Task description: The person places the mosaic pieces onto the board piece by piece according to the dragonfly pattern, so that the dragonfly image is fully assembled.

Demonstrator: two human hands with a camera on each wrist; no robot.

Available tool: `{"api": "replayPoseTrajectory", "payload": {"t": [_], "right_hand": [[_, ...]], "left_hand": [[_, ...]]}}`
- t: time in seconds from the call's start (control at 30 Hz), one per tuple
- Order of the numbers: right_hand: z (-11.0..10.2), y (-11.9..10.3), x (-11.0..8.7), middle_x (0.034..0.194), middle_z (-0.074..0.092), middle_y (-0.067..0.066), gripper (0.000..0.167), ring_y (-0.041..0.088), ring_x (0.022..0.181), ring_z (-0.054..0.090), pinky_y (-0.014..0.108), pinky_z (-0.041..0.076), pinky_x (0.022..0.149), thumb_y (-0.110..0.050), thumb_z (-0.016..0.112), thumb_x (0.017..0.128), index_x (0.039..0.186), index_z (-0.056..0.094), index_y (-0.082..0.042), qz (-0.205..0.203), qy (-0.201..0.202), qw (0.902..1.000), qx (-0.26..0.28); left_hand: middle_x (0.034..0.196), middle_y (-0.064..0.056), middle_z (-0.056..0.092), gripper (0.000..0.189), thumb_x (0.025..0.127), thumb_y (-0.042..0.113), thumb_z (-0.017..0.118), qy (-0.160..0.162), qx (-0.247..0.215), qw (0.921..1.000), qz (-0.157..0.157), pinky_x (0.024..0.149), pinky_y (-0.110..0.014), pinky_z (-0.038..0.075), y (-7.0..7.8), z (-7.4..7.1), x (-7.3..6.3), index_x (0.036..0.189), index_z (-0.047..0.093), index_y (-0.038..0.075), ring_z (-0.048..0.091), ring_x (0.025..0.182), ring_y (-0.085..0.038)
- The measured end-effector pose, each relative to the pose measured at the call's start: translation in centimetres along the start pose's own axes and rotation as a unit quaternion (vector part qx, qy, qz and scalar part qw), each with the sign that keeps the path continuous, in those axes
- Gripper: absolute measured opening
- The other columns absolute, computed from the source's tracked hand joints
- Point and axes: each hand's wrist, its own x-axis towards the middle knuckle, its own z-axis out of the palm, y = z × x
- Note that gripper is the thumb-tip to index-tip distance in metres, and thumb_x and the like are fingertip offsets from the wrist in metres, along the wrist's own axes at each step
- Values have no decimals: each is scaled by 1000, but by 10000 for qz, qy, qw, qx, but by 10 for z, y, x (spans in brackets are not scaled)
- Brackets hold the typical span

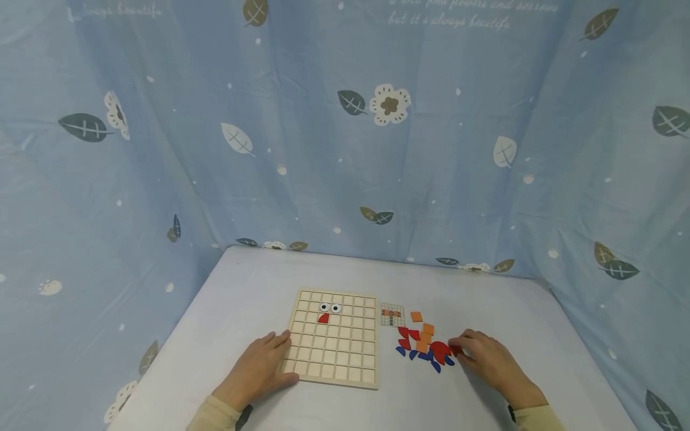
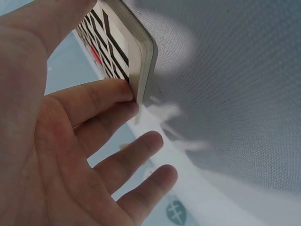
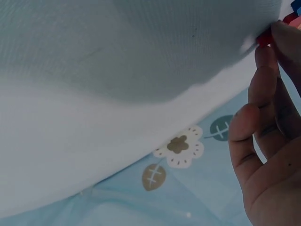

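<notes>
My left hand (image 1: 260,368) rests at the near left corner of a wooden grid board (image 1: 334,380). In the left wrist view, index and middle fingertips touch the board's edge (image 2: 144,61), while the other two fingers (image 2: 150,181) stretch out loosely. Two eye tiles (image 1: 330,308) and a red quarter-round piece (image 1: 323,318) lie on the board. Right of the board, my right hand (image 1: 487,359) pinches a small red piece (image 3: 265,37) between thumb and fingertip; its shape is mostly hidden. Just left of that hand lie loose red pieces (image 1: 439,351), blue pieces (image 1: 436,366) and orange squares (image 1: 423,346).
A small pattern card (image 1: 392,315) lies beside the board's right edge, with a single orange square (image 1: 417,316) to its right. The white table (image 1: 259,269) is bounded at the back and sides by a blue patterned curtain (image 1: 323,149).
</notes>
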Motion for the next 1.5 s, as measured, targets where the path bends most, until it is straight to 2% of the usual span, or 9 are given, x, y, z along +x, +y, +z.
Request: {"api": "replayPoseTrajectory", "payload": {"t": [0.13,0.3,0.6,0.87,1.1,1.27,1.5], "right_hand": [[-1,-1,1,86,59,-10,24,11,78,58,41,60,77,-16,88,78,100,79,-17,222,-228,9994,113],[0,-1,2,86,59,-9,22,11,79,58,43,60,81,-19,87,79,100,78,-17,466,-387,9980,180],[0,-1,3,85,61,-8,25,13,81,60,47,60,84,-21,88,79,101,78,-16,652,-408,9970,127],[-4,-7,6,89,63,-9,30,11,83,60,41,62,82,-28,87,80,106,77,-17,295,281,9990,199],[-7,-29,19,91,65,-9,32,9,83,60,35,62,79,-30,86,82,110,77,-19,86,779,9962,388],[-9,-50,30,94,66,-6,32,8,77,55,28,58,68,-32,86,82,110,77,-19,-145,1174,9906,684],[-7,-74,44,96,67,-9,31,13,80,64,29,59,69,-29,84,85,113,77,-17,-606,1591,9789,1135]], "left_hand": [[145,-21,55,81,81,51,81,34,-55,10000,31,105,-62,44,0,-1,0,134,60,-7,50,131,-48],[144,-20,55,81,81,51,81,90,-49,9999,6,105,-61,45,0,2,-1,134,61,-7,51,130,-47],[144,-21,55,81,81,52,80,109,-38,9999,61,104,-62,45,-1,2,-1,133,61,-8,50,130,-48],[144,-21,55,82,81,53,80,102,16,9999,20,105,-61,45,-2,3,-1,133,61,-7,51,130,-47],[145,-20,55,82,81,53,80,95,0,10000,-5,105,-61,45,-2,6,-1,134,61,-7,51,130,-47],[144,-21,55,82,81,52,81,132,-23,9999,18,105,-61,45,-2,5,0,134,61,-8,51,130,-47],[144,-21,55,82,81,52,80,124,34,9999,14,105,-60,45,-1,5,-1,134,61,-8,51,130,-47]]}}
